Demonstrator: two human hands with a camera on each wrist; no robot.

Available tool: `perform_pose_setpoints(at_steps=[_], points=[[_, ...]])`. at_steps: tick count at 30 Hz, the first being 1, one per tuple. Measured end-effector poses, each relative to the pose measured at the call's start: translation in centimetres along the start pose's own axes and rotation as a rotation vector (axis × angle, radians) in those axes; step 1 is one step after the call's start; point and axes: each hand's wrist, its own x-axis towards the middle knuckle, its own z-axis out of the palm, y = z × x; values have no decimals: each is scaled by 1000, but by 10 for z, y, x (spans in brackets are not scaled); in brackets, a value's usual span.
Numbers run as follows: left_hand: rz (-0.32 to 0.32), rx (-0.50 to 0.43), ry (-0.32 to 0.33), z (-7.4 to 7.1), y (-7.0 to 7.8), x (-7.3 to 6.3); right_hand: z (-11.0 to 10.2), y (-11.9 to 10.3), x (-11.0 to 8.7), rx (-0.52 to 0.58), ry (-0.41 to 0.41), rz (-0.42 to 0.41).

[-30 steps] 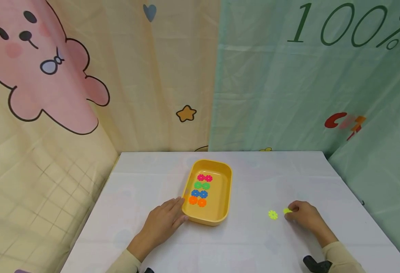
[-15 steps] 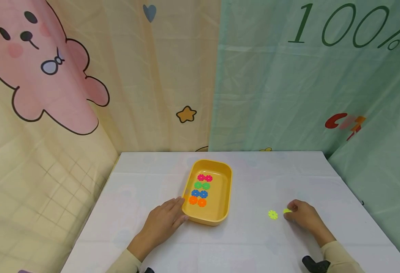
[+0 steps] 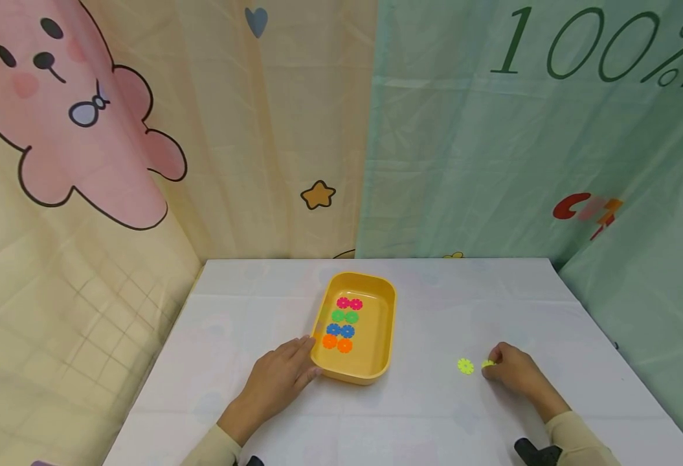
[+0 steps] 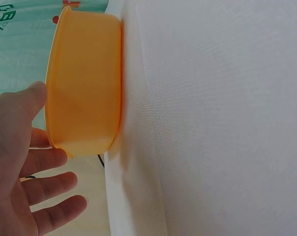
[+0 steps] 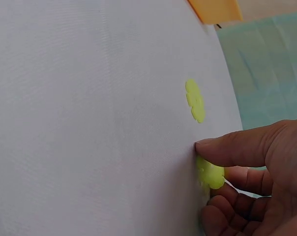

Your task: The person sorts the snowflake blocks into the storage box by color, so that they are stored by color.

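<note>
My right hand point(image 3: 514, 369) is low over the right part of the white table, pinching a yellow flower-shaped disc point(image 5: 211, 173) between thumb and fingers. In the right wrist view this disc stands tilted and is partly covered by the thumb. A second yellow flower-shaped disc point(image 3: 465, 366) lies flat just left of it. My left hand point(image 3: 279, 377) touches the near left corner of a yellow tray point(image 3: 383, 330), fingers extended. In the left wrist view the thumb point(image 4: 36, 98) lies by the tray's rim, with the other fingers spread beside it.
Inside the tray, pairs of flower-shaped discs form a column along the left: pink point(image 3: 349, 303), green point(image 3: 344, 316), blue point(image 3: 340, 331) and orange point(image 3: 337, 343). Printed curtains point(image 3: 283, 129) hang behind and beside the white table point(image 3: 423, 427).
The pinched yellow disc has tilted up from the table, and my right hand has shifted very slightly left. My left hand and the tray stay in place.
</note>
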Motion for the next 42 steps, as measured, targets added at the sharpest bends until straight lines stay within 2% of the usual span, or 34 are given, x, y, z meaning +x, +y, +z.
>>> perform_pose_setpoints(at_steps=[5, 12, 19, 28, 32, 36, 42], points=[[2, -2, 2, 1, 0, 0, 3, -1, -2, 74, -22, 21], [-6, -19, -6, 1, 1, 1, 5, -2, -2, 329, -102, 86], [-11, -20, -15, 2, 0, 1, -2, -16, 0, 481, -188, 71], [-12, -26, -16, 1, 0, 0, -7, -47, 8, 589, -207, -23], [-12, -27, -11, 1, 0, 0, -7, -65, 13, 670, -214, -40], [-14, -25, -6, 2, -2, -1, -3, -83, 18, 725, -208, -38], [-16, -25, -8, 3, -2, -2, 4, -108, 23, 745, -188, -12]])
